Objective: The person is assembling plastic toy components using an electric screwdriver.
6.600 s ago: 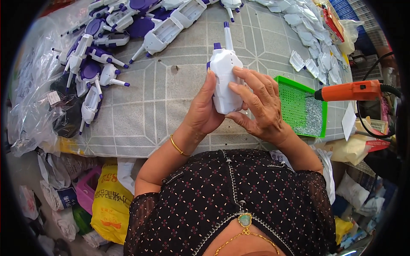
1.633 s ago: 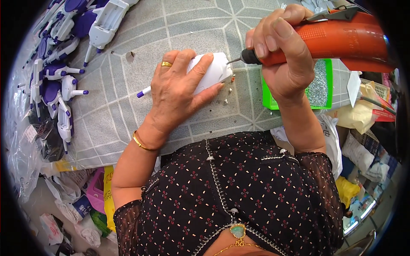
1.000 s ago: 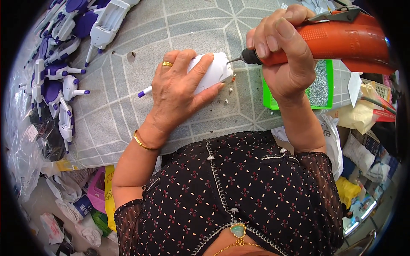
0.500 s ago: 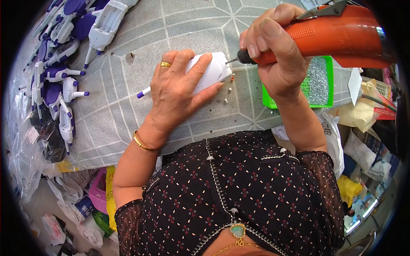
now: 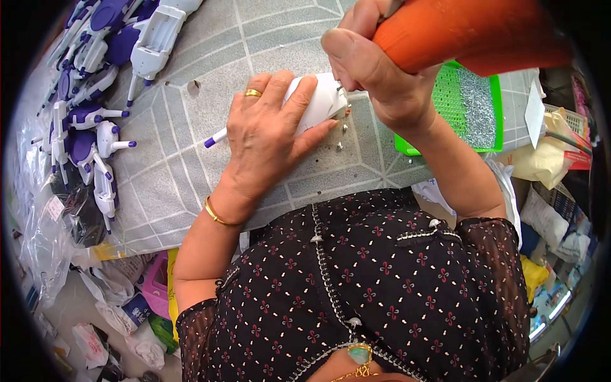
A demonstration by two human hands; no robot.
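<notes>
Under my left hand (image 5: 268,130) lies a white plastic housing (image 5: 320,102), pressed to the cloth with my fingers over its top and my thumb along its near side. A white rod with a purple tip (image 5: 216,137) sticks out to the left of that hand. My right hand (image 5: 388,76) is closed round an orange-red electric screwdriver (image 5: 458,35), held above the housing. Its bit meets the right end of the housing, partly hidden by my fingers. A few tiny bits (image 5: 345,127) lie on the cloth beside the housing.
Several white and purple plastic assemblies (image 5: 83,149) are piled at the left, by clear plastic wrapping (image 5: 48,223). To the right stands a green tray (image 5: 496,114) of small silvery screws. Bags (image 5: 544,216) crowd beyond the table's right edge. Grey patterned cloth (image 5: 197,121) covers the table.
My right hand has brought the screwdriver left and down toward the housing, tilting its body. The left hand keeps its hold. The whole view has shifted slightly.
</notes>
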